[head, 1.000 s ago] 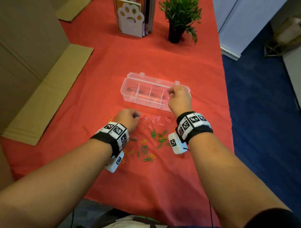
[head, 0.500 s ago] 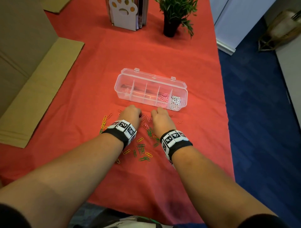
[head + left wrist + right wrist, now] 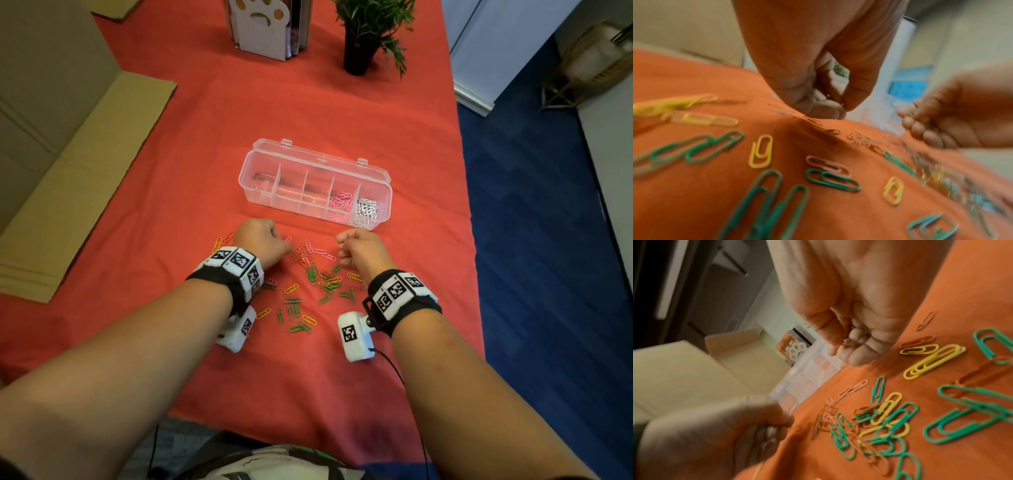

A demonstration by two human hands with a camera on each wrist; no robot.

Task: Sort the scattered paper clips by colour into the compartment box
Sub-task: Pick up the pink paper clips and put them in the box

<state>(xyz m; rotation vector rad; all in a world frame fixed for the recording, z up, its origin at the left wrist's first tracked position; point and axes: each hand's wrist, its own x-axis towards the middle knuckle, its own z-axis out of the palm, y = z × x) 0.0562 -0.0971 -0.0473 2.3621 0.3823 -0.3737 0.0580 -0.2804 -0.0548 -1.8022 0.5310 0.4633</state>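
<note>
A clear compartment box lies open on the red cloth, with pink clips in its fourth cell and white clips in the rightmost one. Loose pink clips, green clips and yellow clips are scattered in front of it. My left hand is at the pile's left edge, thumb and fingers pinching a pink clip. My right hand hovers at the pile's right edge, fingers curled round a thin clip whose colour I cannot tell. The three left cells hold no clips.
A potted plant and a paw-print holder stand at the far end of the table. Flat cardboard lies on the left. The table edge and blue floor run along the right.
My right hand left the box's pink cell, dropped to the pile, and now sits lifted slightly to the right with curled fingers. The left hand stayed at the pile's left edge.
</note>
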